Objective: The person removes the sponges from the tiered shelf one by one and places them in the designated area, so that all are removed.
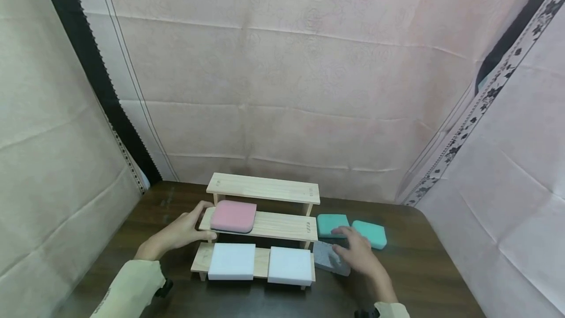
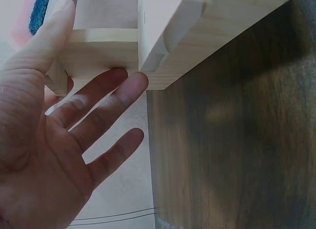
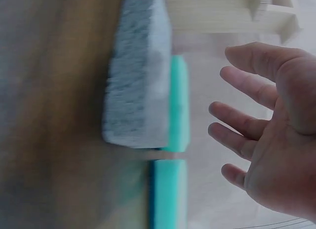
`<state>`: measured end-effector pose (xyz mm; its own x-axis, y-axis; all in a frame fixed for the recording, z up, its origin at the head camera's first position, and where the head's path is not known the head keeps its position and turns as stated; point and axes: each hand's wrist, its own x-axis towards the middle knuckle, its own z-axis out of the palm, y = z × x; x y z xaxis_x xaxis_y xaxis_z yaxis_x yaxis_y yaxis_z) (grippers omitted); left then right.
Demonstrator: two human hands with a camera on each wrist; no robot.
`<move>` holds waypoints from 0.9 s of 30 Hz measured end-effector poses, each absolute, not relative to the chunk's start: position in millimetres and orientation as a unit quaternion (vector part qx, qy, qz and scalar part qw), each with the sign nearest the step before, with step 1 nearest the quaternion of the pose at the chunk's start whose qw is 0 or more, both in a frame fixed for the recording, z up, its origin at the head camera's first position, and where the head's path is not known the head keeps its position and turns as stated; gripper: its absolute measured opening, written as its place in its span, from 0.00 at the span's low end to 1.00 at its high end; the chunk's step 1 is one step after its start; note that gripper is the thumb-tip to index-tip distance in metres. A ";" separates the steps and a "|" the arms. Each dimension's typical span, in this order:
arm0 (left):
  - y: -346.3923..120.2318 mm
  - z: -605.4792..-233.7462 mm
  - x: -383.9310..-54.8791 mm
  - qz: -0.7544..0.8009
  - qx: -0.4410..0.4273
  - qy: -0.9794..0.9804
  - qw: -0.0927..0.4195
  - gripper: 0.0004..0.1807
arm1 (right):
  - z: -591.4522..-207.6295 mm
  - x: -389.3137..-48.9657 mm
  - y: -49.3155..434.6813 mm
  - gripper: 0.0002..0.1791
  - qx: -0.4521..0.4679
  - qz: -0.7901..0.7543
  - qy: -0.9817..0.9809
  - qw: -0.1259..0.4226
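Bench [image 1: 423,269]: dark wood grain.
White block [image 1: 232,261] and second white block [image 1: 290,265]: on the lowest tier of the rack [image 1: 282,223], apart, at its front edge.
Grey sponge [image 1: 326,256]: on the bench, just beside the rack's right end; whether they touch cannot be told.
Right hand [image 1: 359,256]: near the grey sponge, grip spread, nothing held.
Left hand [image 1: 181,229]: grip closed about the left end of the middle tier, thumb in front, a finger behind.
Pink sponge [image 1: 234,216]: on that tier, near the left hand.
Teal sponge [image 1: 332,225] and second teal sponge [image 1: 371,233]: on the bench, beyond the grey one.
Cloth [image 1: 287,63]: pale, creased, farthest back.
Hazards, as judged: a tug from the left hand could tilt the rack and slide the white blocks off; a low right-hand sweep could knock a teal sponge askew.
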<state>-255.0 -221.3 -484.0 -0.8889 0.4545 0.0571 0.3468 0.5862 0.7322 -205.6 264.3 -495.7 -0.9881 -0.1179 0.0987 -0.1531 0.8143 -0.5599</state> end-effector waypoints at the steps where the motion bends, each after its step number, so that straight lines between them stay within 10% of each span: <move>1: -221.8 -484.0 -255.0 0.394 0.225 0.889 0.068 0.41 | -492.0 -205.9 263.2 0.16 0.075 0.294 -0.952 0.034; 27: -221.8 -483.3 -255.0 0.394 0.215 0.890 0.074 0.43 | -434.3 -208.7 194.6 0.22 0.174 0.361 -0.916 0.027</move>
